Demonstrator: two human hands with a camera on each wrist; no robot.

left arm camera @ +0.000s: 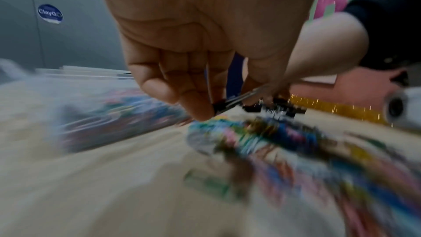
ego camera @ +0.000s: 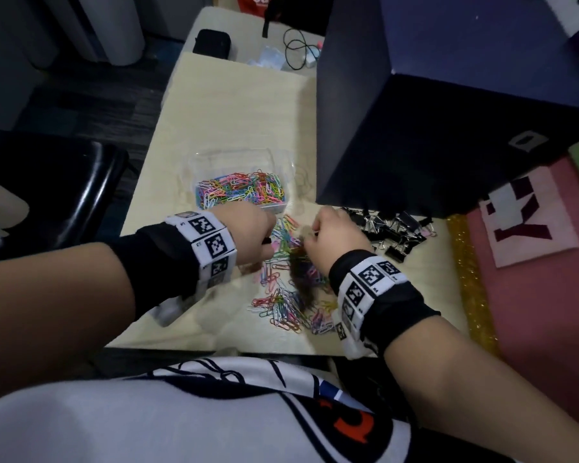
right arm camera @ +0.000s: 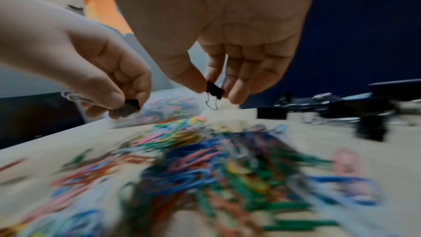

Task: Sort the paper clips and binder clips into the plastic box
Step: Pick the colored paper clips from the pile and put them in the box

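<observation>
A clear plastic box [ego camera: 194, 168] holding coloured paper clips stands on the table just beyond my hands. Loose coloured paper clips [ego camera: 286, 295] lie heaped between and below my wrists. Black binder clips [ego camera: 398, 228] are piled to the right. My left hand [ego camera: 267, 240] pinches a small black binder clip [left arm camera: 222, 105] above the heap's far edge. In the right wrist view, my right hand [right arm camera: 214, 91] pinches another black binder clip [right arm camera: 214, 90] with its wire handles hanging down. Both hands are close together over the paper clip heap [right arm camera: 205, 159].
A tall dark blue box [ego camera: 415, 111] stands right behind the binder clips. A black chair [ego camera: 47, 182] is left of the table [ego camera: 234, 111]. A black case [ego camera: 211, 43] and a cable [ego camera: 298, 48] lie at the far end. A pink mat [ego camera: 532, 279] and gold strip [ego camera: 472, 282] border the right.
</observation>
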